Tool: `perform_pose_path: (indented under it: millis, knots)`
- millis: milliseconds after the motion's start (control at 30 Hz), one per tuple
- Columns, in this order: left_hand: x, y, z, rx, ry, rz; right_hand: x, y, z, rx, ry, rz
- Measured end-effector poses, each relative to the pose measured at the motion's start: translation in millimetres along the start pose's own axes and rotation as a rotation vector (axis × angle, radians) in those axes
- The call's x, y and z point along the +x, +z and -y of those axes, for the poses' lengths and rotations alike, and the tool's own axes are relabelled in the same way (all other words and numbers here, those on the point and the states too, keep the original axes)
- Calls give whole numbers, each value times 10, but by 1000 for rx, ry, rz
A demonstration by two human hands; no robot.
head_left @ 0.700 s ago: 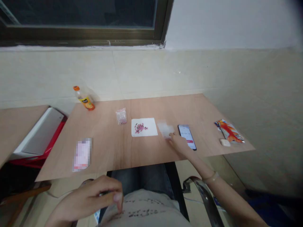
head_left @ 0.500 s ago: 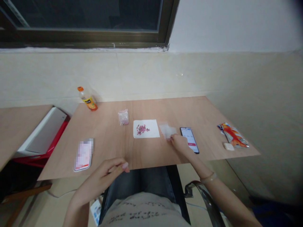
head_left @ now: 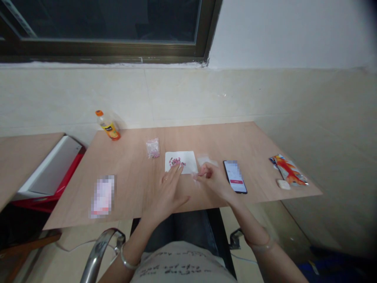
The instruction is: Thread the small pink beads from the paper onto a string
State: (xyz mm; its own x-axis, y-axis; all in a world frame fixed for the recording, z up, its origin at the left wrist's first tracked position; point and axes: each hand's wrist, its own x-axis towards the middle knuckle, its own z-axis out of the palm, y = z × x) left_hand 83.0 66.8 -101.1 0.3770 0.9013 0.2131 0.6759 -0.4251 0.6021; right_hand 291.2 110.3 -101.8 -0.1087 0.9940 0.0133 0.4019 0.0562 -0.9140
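Note:
A white sheet of paper (head_left: 189,159) lies mid-table with a small heap of pink and dark bits (head_left: 174,161) on it. Over its front edge reaches my left hand (head_left: 169,190), fingers stretched out and thumb apart, fingertips beside the heap; whether they touch it I cannot tell. My right hand (head_left: 213,179) is pinched just right of the paper's near corner. A small clear plastic bag (head_left: 194,177) shows at its fingertips, partly hidden. More clear bags (head_left: 206,159) lie flat on the table behind that hand.
A phone (head_left: 235,177) lies right of my right hand, another phone (head_left: 102,196) at the left. A filled clear bag (head_left: 153,148) and an orange-capped bottle (head_left: 110,129) stand further back. On the right are a goldfish-printed packet (head_left: 290,169) and a white block (head_left: 283,184).
My left hand has moved forward and right from the table edge to the paper, its fingers spreading. My right hand has drawn back left from the flat bags with a small bag.

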Motion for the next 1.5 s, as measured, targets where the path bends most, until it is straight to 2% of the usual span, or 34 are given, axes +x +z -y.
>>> perform_pose_path:
  millis: [67, 133, 200, 333, 400, 567, 667, 767, 933, 1133, 1333, 1500]
  knots:
    - [52, 68, -16, 18, 13, -12, -4, 187, 96, 139, 2, 74]
    - [77, 95, 9, 14, -13, -20, 17, 322, 150, 191, 3, 89]
    - [76, 87, 60, 8, -53, -36, 55, 399, 175, 231, 21, 102]
    - [34, 45, 166, 14, -72, -125, 125, 468, 209, 363, 96, 230]
    - [15, 44, 215, 29, -57, -172, 141, 502, 238, 371, 83, 236]
    - [-7, 95, 373, 74, -100, -230, 201, 560, 264, 243, -60, 182]
    - [-29, 122, 501, 78, -136, -265, 336, 535, 137, 153, -101, 92]
    - [-50, 132, 621, 74, -192, -305, 512, 556, -120, 22, -78, -56]
    - [-41, 125, 724, 56, -217, -333, 644, 870, -510, -297, 36, 39]
    - [-22, 123, 752, -12, -231, -388, 671, 1236, -656, -485, 104, 18]
    - [-18, 125, 772, 5, -234, -399, 685, 1296, -760, -508, 81, 18]
    - [-18, 146, 790, 38, -206, -410, 627, 1284, -797, -542, -40, -9]
